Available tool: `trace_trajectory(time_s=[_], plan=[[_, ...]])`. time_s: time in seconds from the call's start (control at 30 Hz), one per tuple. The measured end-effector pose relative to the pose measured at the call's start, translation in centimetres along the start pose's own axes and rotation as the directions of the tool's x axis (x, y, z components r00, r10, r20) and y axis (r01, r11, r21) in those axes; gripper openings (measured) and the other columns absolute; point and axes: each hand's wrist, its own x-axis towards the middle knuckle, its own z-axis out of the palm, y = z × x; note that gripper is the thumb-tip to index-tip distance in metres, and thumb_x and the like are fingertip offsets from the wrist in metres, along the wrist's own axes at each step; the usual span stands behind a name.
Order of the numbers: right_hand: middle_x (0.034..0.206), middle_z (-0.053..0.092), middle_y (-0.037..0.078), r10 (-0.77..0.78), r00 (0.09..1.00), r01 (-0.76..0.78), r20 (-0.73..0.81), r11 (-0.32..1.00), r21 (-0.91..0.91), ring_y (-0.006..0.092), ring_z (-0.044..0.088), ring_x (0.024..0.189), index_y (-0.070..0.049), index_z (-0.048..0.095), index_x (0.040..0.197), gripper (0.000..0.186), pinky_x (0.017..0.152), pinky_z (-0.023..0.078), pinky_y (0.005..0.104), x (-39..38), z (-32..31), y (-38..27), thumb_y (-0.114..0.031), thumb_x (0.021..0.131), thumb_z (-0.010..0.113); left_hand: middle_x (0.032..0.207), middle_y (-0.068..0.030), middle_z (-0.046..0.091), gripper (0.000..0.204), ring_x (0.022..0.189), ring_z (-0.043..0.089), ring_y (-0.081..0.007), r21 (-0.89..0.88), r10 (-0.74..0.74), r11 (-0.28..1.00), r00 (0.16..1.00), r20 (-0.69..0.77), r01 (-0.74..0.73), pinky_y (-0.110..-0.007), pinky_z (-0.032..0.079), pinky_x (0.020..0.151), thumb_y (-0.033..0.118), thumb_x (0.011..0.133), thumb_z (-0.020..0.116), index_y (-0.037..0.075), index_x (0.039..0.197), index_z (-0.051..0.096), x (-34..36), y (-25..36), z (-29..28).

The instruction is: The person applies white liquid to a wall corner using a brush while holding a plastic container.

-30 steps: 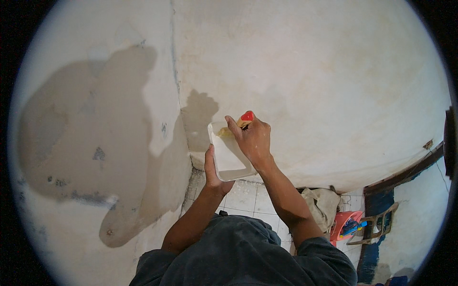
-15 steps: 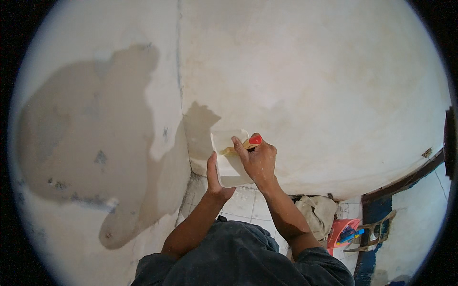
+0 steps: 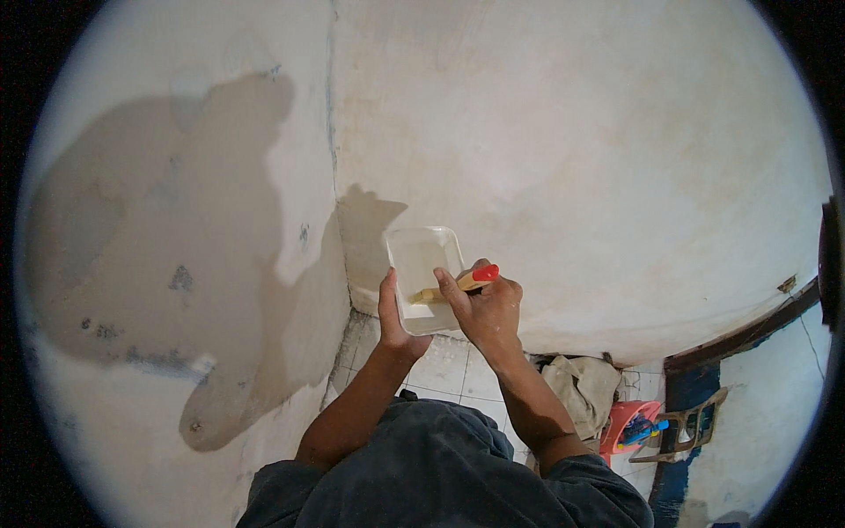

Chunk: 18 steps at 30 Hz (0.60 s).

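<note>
My left hand (image 3: 401, 331) grips a white rectangular plastic tray (image 3: 426, 250) from below and along its left side, with the thumb up against the rim. Closed round a paintbrush (image 3: 478, 277) is my right hand (image 3: 493, 315); the brush has a pale wooden handle with a red end. Its yellowish bristles point left and down into the lower part of the tray. White specks dot the back of the right hand. Whatever the tray contains is pale and hard to make out.
Two blotchy off-white walls (image 3: 563, 158) meet in a corner (image 3: 334, 176) left of the tray. White floor tiles (image 3: 440, 363) lie below. To the lower right are a beige cloth (image 3: 581, 392), a pink-red plastic container (image 3: 620, 422) with blue items, and a brownish frame-like object (image 3: 695, 429).
The brush and my right hand have shifted slightly right and down within the tray. The tray has risen a little in view and shows more of its inside.
</note>
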Motion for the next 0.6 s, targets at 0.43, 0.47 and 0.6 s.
trace_trajectory(time_s=[0.43, 0.47, 0.6], plan=[[0.057, 0.064, 0.007, 0.010, 0.998, -0.004, -0.065, 0.995, 0.096, 0.0107, 0.061, 0.051, 0.001, 0.062, 0.073, 0.034, 0.048, 0.047, 0.0250, 1.1, -1.1, -0.5, -0.027, 0.084, 0.078, 0.128, -0.0081, 0.058, 0.057, 0.119, 0.055, -0.0254, 0.029, 0.045, 0.999, 0.998, 0.033, -0.046, -0.042, 0.043, 0.102, 0.052, 0.098, 0.036, 0.012, 0.136, 0.048, 0.1, 0.3, 0.0], [0.058, 0.064, 0.007, -0.015, 0.996, 0.022, -0.089, 0.997, 0.076, 0.0100, 0.060, 0.051, 0.001, 0.062, 0.074, 0.034, 0.048, 0.047, 0.0243, 1.7, -0.7, -0.1, -0.027, 0.084, 0.078, 0.128, -0.0081, 0.058, 0.057, 0.119, 0.055, -0.0254, 0.030, 0.042, 0.999, 0.999, 0.034, -0.043, -0.042, 0.043, 0.102, 0.052, 0.098, 0.036, 0.012, 0.136, 0.048, 0.1, 0.2, -0.1], [0.059, 0.064, 0.007, -0.017, 0.995, 0.032, -0.101, 0.988, 0.148, 0.0100, 0.060, 0.050, 0.002, 0.063, 0.076, 0.034, 0.048, 0.047, 0.0238, 3.4, 0.9, 0.2, -0.028, 0.084, 0.078, 0.131, -0.0077, 0.056, 0.057, 0.121, 0.054, -0.0242, -0.043, 0.007, 0.999, 1.000, -0.008, -0.007, -0.041, 0.043, 0.103, 0.052, 0.099, 0.036, 0.011, 0.138, 0.046, 0.0, 0.1, -0.2]])
